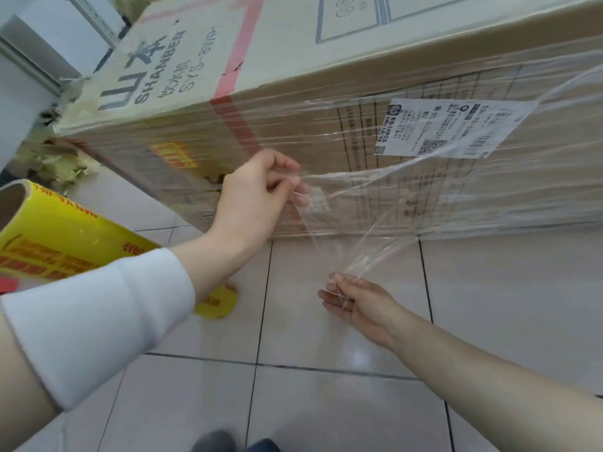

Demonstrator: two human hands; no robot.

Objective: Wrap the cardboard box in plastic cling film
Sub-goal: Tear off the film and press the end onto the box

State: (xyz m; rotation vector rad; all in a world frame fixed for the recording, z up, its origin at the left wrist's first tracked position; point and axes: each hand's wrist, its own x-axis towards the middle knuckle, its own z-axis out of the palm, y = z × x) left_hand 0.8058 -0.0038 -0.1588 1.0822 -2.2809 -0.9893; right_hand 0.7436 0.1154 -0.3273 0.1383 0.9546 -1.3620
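Fingers [281, 164] pinching film [375, 177] edge, floor [326, 402] open

An indoor packing or storage space is showing: a large cardboard box [293, 34] bearing a shipping label [456, 128] is sitting on a glossy pale tiled floor [326, 402], a yellow wrap roll [65, 236] is lying beside it, and shredded filler [65, 171] is lying near a white wall [16, 119].

White sleeve [98, 321] above left hand [257, 194]; right hand [355, 301], forearm [489, 380] bare.
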